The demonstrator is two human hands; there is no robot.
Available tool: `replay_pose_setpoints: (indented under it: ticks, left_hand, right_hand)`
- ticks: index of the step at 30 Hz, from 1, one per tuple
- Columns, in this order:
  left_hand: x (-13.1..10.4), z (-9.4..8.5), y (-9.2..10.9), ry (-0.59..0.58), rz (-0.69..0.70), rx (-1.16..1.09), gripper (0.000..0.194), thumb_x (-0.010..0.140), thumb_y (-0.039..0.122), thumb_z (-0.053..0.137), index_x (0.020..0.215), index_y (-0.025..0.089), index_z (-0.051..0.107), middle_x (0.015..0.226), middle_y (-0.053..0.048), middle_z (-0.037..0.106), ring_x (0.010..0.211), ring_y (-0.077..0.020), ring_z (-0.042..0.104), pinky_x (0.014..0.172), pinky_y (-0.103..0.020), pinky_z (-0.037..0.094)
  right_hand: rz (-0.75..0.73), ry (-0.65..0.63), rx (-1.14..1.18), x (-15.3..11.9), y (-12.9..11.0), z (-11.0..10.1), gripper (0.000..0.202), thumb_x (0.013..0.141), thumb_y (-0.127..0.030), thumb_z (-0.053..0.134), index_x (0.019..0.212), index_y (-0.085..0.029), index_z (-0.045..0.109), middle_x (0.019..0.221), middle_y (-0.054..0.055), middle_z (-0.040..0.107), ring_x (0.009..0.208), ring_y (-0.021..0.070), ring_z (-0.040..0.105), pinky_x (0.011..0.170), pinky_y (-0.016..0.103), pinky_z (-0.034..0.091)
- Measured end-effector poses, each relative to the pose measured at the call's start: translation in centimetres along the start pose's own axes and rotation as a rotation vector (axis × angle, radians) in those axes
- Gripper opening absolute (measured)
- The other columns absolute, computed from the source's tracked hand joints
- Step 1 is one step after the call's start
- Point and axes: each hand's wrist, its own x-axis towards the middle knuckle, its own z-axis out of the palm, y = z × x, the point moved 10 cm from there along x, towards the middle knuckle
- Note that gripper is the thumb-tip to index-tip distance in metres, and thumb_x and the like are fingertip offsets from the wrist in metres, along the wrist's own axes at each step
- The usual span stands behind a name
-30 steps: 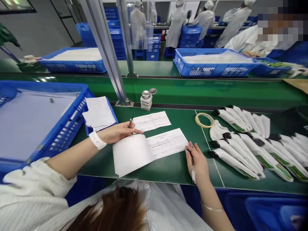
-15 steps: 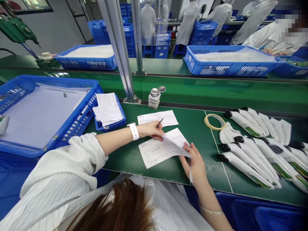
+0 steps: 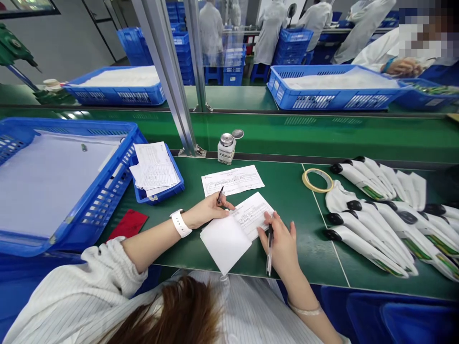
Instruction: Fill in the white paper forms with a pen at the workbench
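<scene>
My left hand (image 3: 215,210) is closed around a thin dark pen-like stick (image 3: 220,193), and its fingertips pinch the edge of a turned-over sheet (image 3: 226,242) whose blank side faces up. Under that sheet lies a printed paper form (image 3: 253,216) with handwriting in its table. A clear-barrelled pen (image 3: 269,251) with a black upper part is held in my right hand (image 3: 283,241), whose fingertips touch the form's right edge. Just beyond both hands a second filled-in form (image 3: 233,181) lies flat on the green table.
A blue bin of paper slips (image 3: 158,195), a large blue basket (image 3: 134,143) and a red piece (image 3: 128,224) are at left. A metal-topped bottle (image 3: 226,149) stands behind. Yellow tape (image 3: 304,179) and several white handheld devices (image 3: 376,243) lie right. Across the divider sits a co-worker.
The lifted sheet has been folded over toward me, baring the form below. My left hand has shifted left and down. A red piece now shows beside the left forearm.
</scene>
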Motion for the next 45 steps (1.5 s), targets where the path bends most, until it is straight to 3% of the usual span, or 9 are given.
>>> replay_pose_setpoints:
  ticks: [5, 10, 14, 20, 27, 36, 38, 42, 45]
  left_hand:
    - [0.2, 0.0, -0.9, 0.009, 0.009, -0.022, 0.046, 0.064, 0.028, 0.075, 0.082, 0.018, 0.034, 0.102, -0.007, 0.06, 0.068, -0.0071, 0.058, 0.065, -0.023, 0.043]
    - [0.0, -0.3, -0.9, 0.066, 0.07, -0.002, 0.047, 0.065, 0.029, 0.074, 0.082, 0.019, 0.032, 0.092, -0.001, 0.057, 0.065, -0.0045, 0.055, 0.062, -0.02, 0.044]
    - [0.0, -0.6, -1.3, 0.134, 0.078, 0.053, 0.046, 0.065, 0.031, 0.073, 0.083, 0.02, 0.033, 0.095, 0.0, 0.053, 0.053, -0.0001, 0.048, 0.052, -0.017, 0.04]
    - [-1.6, -1.6, -1.6, 0.233, 0.051, 0.092, 0.042, 0.07, 0.037, 0.069, 0.089, 0.021, 0.035, 0.088, 0.002, 0.052, 0.058, -0.0034, 0.053, 0.052, -0.017, 0.039]
    - [-5.0, -0.9, -2.3, 0.091, 0.016, 0.011, 0.041, 0.071, 0.029, 0.069, 0.083, 0.02, 0.031, 0.077, 0.007, 0.04, 0.059, -0.0014, 0.045, 0.055, -0.015, 0.036]
    - [-5.5, -0.8, -1.8, 0.144, 0.081, 0.045, 0.036, 0.073, 0.028, 0.066, 0.08, 0.02, 0.031, 0.073, 0.008, 0.027, 0.053, -0.0001, 0.03, 0.05, -0.015, 0.026]
    - [-5.7, -0.9, -2.0, 0.15, 0.076, 0.032, 0.037, 0.074, 0.029, 0.066, 0.079, 0.02, 0.031, 0.071, 0.008, 0.028, 0.053, -0.0005, 0.032, 0.05, -0.015, 0.027]
    - [-5.9, -0.7, -2.2, 0.15, 0.069, 0.019, 0.037, 0.074, 0.031, 0.066, 0.08, 0.02, 0.03, 0.069, 0.008, 0.032, 0.053, -0.0013, 0.036, 0.051, -0.015, 0.028]
    - [-5.8, -0.3, -2.0, 0.153, 0.09, 0.022, 0.037, 0.075, 0.033, 0.066, 0.08, 0.02, 0.031, 0.067, 0.009, 0.032, 0.051, -0.001, 0.035, 0.05, -0.015, 0.028]
  right_hand:
    - [-0.094, 0.006, 0.047, -0.3, -1.3, 0.3, 0.025, 0.083, -0.028, 0.047, 0.107, -0.02, 0.05, 0.1, 0.007, 0.068, 0.107, 0.0232, 0.059, 0.101, 0.053, 0.031]
    - [-0.054, 0.063, 0.058, 0.0, -0.6, -0.5, 0.017, 0.08, -0.032, 0.053, 0.092, -0.02, 0.049, 0.123, 0.012, 0.057, 0.122, 0.0273, 0.046, 0.099, 0.052, 0.034]
    - [-0.028, -0.026, 0.091, 0.2, -1.2, -0.4, 0.023, 0.079, -0.038, 0.055, 0.092, -0.02, 0.049, 0.127, 0.013, 0.054, 0.126, 0.0308, 0.041, 0.1, 0.058, 0.03]
    - [-0.138, -0.235, 0.34, -0.8, -5.0, 1.2, 0.033, 0.072, -0.043, 0.064, 0.093, -0.023, 0.048, 0.119, 0.009, 0.061, 0.104, 0.0234, 0.06, 0.084, 0.039, 0.049]
    - [-0.133, -0.107, 0.329, -0.3, -4.7, 0.7, 0.02, 0.074, -0.039, 0.064, 0.084, -0.023, 0.057, 0.099, 0.005, 0.07, 0.084, 0.0208, 0.065, 0.074, 0.036, 0.053]
    - [0.042, -0.096, 0.359, 0.8, -2.8, 0.0, 0.019, 0.078, -0.039, 0.058, 0.08, -0.021, 0.064, 0.076, 0.003, 0.07, 0.065, 0.0182, 0.065, 0.061, 0.03, 0.052]
    - [0.096, 0.037, 0.367, 0.7, -1.9, -1.5, 0.02, 0.08, -0.037, 0.055, 0.087, -0.019, 0.062, 0.087, 0.007, 0.07, 0.074, 0.0202, 0.066, 0.065, 0.032, 0.052]
    - [-0.14, 0.4, 0.358, -1.1, -3.6, -6.1, 0.025, 0.077, -0.033, 0.059, 0.098, -0.02, 0.054, 0.114, 0.013, 0.062, 0.102, 0.0267, 0.059, 0.081, 0.044, 0.05]
    - [-0.397, 0.18, 0.278, -1.7, -7.0, -4.2, 0.035, 0.067, -0.033, 0.071, 0.098, -0.023, 0.056, 0.107, 0.01, 0.066, 0.1, 0.0274, 0.059, 0.079, 0.045, 0.05]
